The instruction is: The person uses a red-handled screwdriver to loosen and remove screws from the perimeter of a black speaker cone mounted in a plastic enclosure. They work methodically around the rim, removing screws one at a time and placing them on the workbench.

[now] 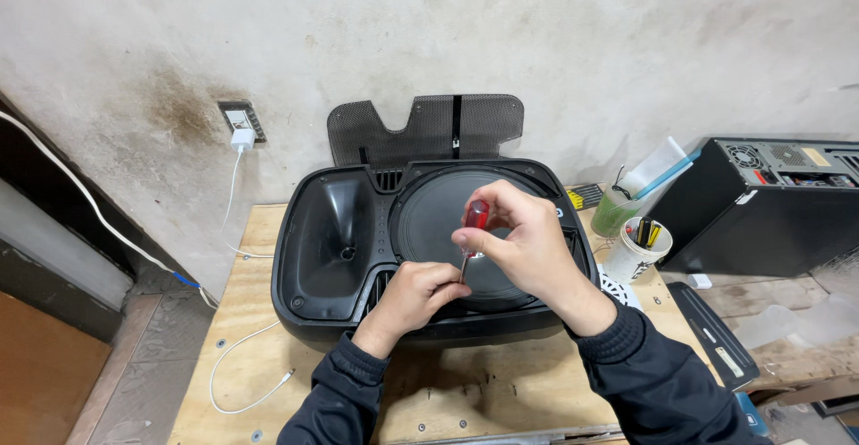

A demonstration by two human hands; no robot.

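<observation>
the speaker cabinet (331, 230) is moulded black plastic with a soft sheen, its cone (429, 221) a matt dark paper-like surface, and the grille (420, 127) propped behind is perforated black metal mesh. the screwdriver (474, 221) has a glossy translucent red plastic handle and a bright metal shaft. the workbench (259, 338) is rough pale plywood, and the wall (447, 25) is stained, uneven plaster.

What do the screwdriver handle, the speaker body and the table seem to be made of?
Screwdriver handle: clear red plastic, glossy. Speaker body: black moulded plastic, probably, with a smooth dull sheen. Table: bare plywood, likely; pale grain and screw heads show.
</observation>
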